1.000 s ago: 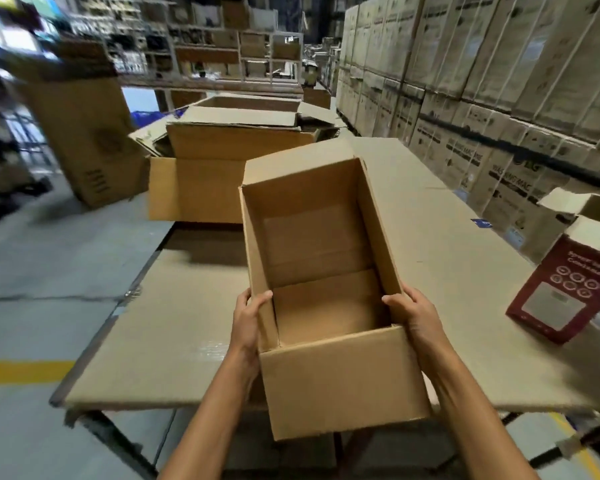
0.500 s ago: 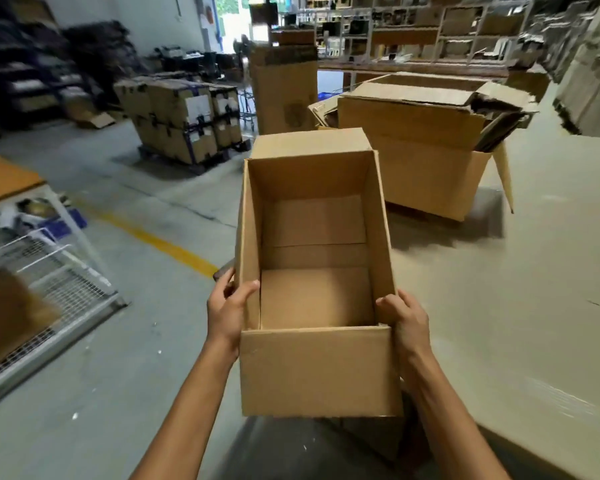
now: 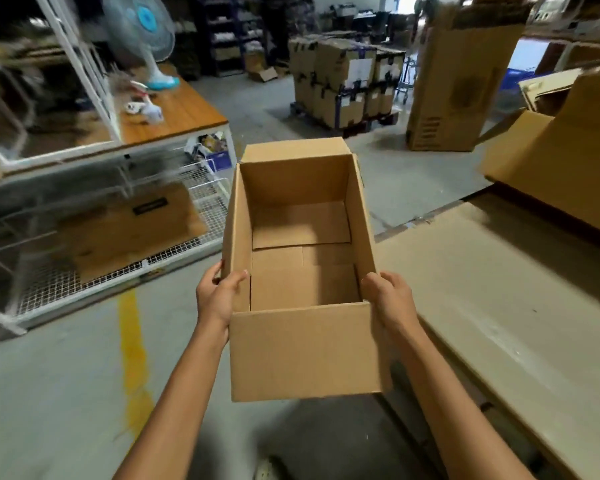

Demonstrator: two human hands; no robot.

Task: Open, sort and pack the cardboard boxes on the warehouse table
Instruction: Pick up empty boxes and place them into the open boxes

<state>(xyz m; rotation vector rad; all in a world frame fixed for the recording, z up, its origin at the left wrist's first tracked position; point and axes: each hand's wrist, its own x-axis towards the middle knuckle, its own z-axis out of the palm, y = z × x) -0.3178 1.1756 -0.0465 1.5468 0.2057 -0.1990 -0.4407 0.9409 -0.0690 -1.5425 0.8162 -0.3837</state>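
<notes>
I carry an open, empty cardboard box in the air over the concrete floor, left of the warehouse table. My left hand grips its left wall near the front corner, thumb hooked inside the rim. My right hand grips the right wall the same way. The box's bottom flaps are folded flat and nothing lies inside. A large open cardboard box stands on the table at the far right.
A wire-mesh cart holding a flat carton stands at the left under a wooden-topped bench with a fan. A yellow floor line runs below it. A pallet of cartons and a tall carton stand ahead.
I have turned left with the box held in both hands. It has moved off the table and now hangs over the floor, facing the bench and cart.
</notes>
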